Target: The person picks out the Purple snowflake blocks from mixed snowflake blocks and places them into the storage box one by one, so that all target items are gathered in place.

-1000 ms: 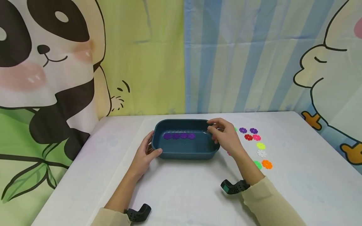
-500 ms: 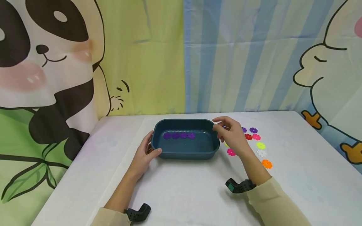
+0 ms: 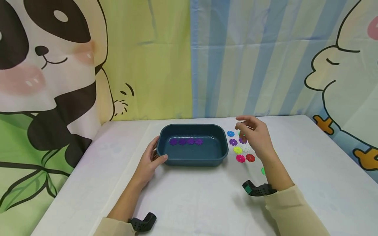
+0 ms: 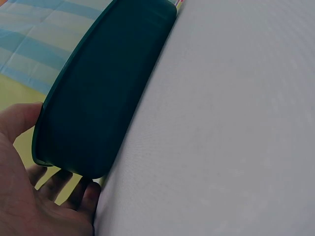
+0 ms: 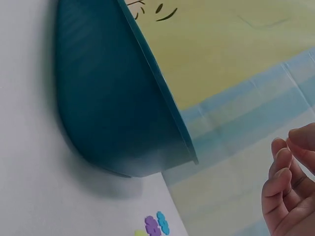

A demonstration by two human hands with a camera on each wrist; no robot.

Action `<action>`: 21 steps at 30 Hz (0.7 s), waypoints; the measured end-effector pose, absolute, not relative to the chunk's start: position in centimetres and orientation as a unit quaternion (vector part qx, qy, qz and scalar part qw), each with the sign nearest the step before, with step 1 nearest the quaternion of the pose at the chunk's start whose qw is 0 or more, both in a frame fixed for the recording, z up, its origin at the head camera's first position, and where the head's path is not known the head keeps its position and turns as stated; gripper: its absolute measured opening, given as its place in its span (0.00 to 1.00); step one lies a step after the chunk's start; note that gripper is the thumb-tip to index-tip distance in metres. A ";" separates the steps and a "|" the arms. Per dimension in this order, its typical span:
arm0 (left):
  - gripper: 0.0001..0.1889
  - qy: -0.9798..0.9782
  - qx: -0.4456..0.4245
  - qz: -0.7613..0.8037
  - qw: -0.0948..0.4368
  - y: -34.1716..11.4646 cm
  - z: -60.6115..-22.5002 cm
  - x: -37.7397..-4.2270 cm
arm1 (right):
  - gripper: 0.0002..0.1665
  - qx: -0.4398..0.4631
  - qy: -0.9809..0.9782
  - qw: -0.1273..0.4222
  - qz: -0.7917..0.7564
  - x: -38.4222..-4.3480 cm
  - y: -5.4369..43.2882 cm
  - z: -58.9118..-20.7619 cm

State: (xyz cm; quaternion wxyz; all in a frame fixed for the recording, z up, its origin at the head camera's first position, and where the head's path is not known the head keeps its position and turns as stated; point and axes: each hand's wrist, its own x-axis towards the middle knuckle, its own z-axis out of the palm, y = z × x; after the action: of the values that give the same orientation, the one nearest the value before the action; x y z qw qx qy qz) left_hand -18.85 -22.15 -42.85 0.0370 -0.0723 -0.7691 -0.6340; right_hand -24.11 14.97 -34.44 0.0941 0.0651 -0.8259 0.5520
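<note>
Presently, my left hand (image 3: 150,162): I am gripping the left end of the teal rectangular tub (image 3: 192,162), my thumb pressing the rim at the near-left corner and my fingers curling against the end wall.
My right hand (image 3: 257,136): I am holding it raised to the right of the tub, apart from its rim, above the far part of the loose discs; my fingers are bending loosely, the thumb tip lying close to the index fingertip, and they are gripping nothing that I can see.
Teal tub: it is resting upright on the white tabletop (image 3: 192,203), its long side facing me.
Purple discs in the tub (image 3: 182,141): four flower-shaped pieces are lying in a left-to-right row on the tub floor, towards its far side.
Loose discs by the tub: a blue disc (image 3: 230,133) is lying farthest away, with two purple discs (image 3: 233,142) nearer me, one partly hiding behind my fingers; a yellow disc (image 3: 237,149) is sitting beside a white disc (image 3: 246,148), and a pink disc (image 3: 240,158) beside a red disc (image 3: 250,158).
Green disc (image 3: 262,170): it is peeking out beside my right forearm.
Wrist cameras (image 3: 259,189): I am wearing a black one on each wrist, by my beige sleeves (image 3: 290,209).
Panda curtain (image 3: 76,98): it is hanging behind the table, at the left.
</note>
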 end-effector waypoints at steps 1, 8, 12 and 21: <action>0.43 -0.769 -0.072 -0.634 0.036 -22.2 -42.9 -18.9 | 0.25 0.064 -0.827 0.097 0.550 -24.1 15.1 -34.4; 0.43 -0.766 -0.075 -0.638 0.036 -22.2 -43.0 -18.8 | 0.27 0.045 -0.834 0.107 0.539 -24.5 15.9 -34.6; 0.43 -0.764 -0.076 -0.640 0.037 -22.2 -43.0 -18.9 | 0.27 0.031 -0.837 0.112 0.534 -24.7 16.4 -34.8; 0.42 -0.764 -0.073 -0.640 0.036 -22.2 -43.0 -18.9 | 0.24 0.016 -0.839 0.105 0.534 -25.2 17.6 -35.5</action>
State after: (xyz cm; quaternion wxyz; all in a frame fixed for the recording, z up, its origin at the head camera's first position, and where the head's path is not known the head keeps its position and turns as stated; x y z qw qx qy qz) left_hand -18.88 -22.17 -42.97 0.0362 -0.0727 -0.7640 -0.6401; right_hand -25.24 17.57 -35.48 0.1052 0.0158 -0.8386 0.5342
